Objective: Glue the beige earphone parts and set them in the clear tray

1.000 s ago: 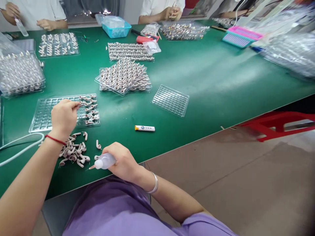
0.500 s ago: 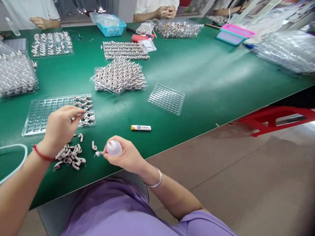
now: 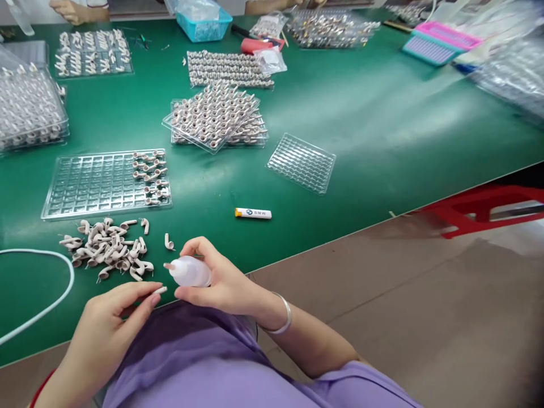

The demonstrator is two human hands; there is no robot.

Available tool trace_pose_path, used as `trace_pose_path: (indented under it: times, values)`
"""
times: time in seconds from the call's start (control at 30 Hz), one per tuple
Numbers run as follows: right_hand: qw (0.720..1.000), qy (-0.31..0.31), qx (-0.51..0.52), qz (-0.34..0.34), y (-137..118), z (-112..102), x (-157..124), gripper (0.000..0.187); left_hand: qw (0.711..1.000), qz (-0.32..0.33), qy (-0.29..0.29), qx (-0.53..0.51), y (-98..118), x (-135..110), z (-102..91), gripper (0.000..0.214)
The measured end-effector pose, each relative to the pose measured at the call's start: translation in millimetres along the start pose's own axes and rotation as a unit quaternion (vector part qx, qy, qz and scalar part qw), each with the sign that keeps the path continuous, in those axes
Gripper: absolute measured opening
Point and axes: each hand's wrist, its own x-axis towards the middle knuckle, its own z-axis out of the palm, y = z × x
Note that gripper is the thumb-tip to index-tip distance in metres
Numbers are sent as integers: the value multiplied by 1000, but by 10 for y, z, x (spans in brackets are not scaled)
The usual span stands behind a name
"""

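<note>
My left hand is closed in a pinch on a white earbud shell, low by the table's front edge; most of the shell is hidden by the fingers. My right hand wraps round a translucent squeeze bottle, its narrow nozzle tilted left, just above and apart from the shell. Beyond my left hand lies a pile of loose earbud shells, with a single one nearer the bottle. A clear compartment tray behind the pile has shells in its right-hand columns.
Filled trays of shells are stacked mid-table, with a bare clear tray beside them. A white lighter lies right of centre. A white cable curves at left. Across the table stands a blue basket; a co-worker's hand shows at back left.
My left hand has come back from the tray to the front edge with an earbud shell pinched in it. The bottle has tipped left, and the shell beside my right fingers is no longer there.
</note>
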Motion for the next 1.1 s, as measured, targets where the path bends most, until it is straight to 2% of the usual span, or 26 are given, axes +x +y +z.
trace_pose_path:
  times: [0.07,0.13,0.2,0.27,0.4,0.57,1.1]
  values:
    - [1000,-26,-7,10,49,-11,-62,45,998,18,58,32,-86,-154,70,20]
    - [999,-29,-33,-8,125,-6,-132,52,986,55,127,92,-177,-283,158,18]
    - [995,6,-71,-69,212,15,-195,53,963,107,189,162,-262,-369,245,19]
    - [979,52,-127,-151,285,39,-239,47,938,154,219,219,-326,-408,311,27]
    - [931,90,-228,-271,356,56,-272,36,918,181,225,270,-369,-395,358,39]
    - [896,97,-286,-327,393,53,-274,37,918,182,229,268,-349,-367,356,38]
    - [889,95,-303,-329,429,69,-277,37,909,184,226,297,-306,-378,343,40]
